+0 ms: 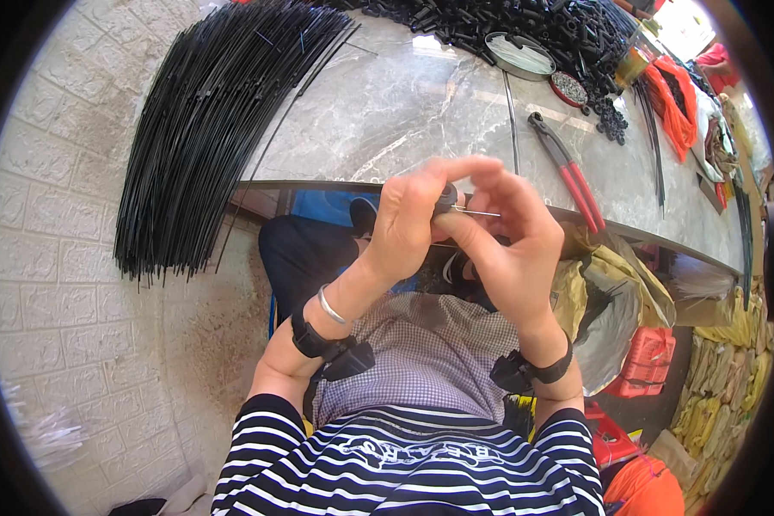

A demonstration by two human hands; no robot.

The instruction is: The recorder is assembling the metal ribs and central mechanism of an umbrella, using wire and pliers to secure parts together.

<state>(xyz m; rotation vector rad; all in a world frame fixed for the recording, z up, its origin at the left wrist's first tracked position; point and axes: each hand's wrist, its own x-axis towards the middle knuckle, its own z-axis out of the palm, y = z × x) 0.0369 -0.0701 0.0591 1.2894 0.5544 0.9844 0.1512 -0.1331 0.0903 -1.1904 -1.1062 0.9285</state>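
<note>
Both hands meet above my lap, just in front of the table edge. My left hand (404, 219) is closed on a small black part (445, 198), mostly covered by the fingers. A thin metal wire (480, 212) sticks out from beside that part toward the right palm. My right hand (520, 241) curls around the wire, its thumb tip pressed close to the black part and its fingertips arched above. Exactly how the wire joins the part is hidden by the fingers.
Long black rods (224, 129) lie bundled at the table's left. Red-handled pliers (568, 172) rest on the grey table (387, 103). Behind are a heap of black parts (456, 26), a round tin of pale pins (520, 56) and a bowl of small metal pieces (568, 86). An open sack (615, 318) stands right.
</note>
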